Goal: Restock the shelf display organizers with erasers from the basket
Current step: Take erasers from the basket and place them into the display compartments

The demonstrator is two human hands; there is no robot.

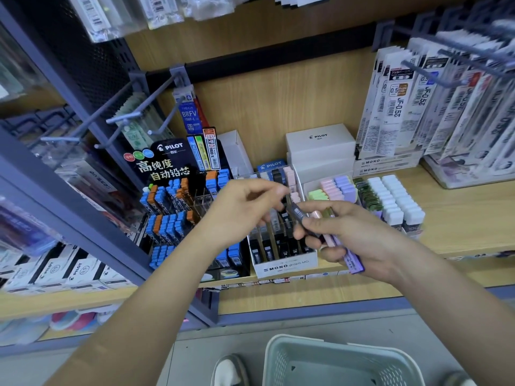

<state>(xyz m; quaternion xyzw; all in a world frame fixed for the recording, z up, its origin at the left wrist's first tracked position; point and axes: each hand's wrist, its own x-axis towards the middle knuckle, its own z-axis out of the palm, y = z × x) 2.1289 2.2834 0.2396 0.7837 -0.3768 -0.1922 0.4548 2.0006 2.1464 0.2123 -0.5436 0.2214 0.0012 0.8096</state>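
Note:
My right hand (348, 235) grips a bundle of slim eraser packs (354, 260), purple, pink and one dark, over the shelf. My left hand (245, 207) reaches toward the bundle's top end with its fingers curled near the dark pack (298, 213); whether it pinches that pack is blurred. Below the hands stands the white MONO organizer (287, 264) with dark packs in slots. Behind it a clear organizer (295, 176) holds black and pink packs. The pale green basket (337, 363) sits on the floor at the bottom.
A black Pilot lead display (170, 196) with blue and orange cases stands at left. Pastel erasers (334, 188) and white ones (395, 201) fill trays at right. A white Pilot box (320, 143) sits behind. Metal hooks (125, 118) jut out at upper left; hanging refills (446, 93) crowd the right.

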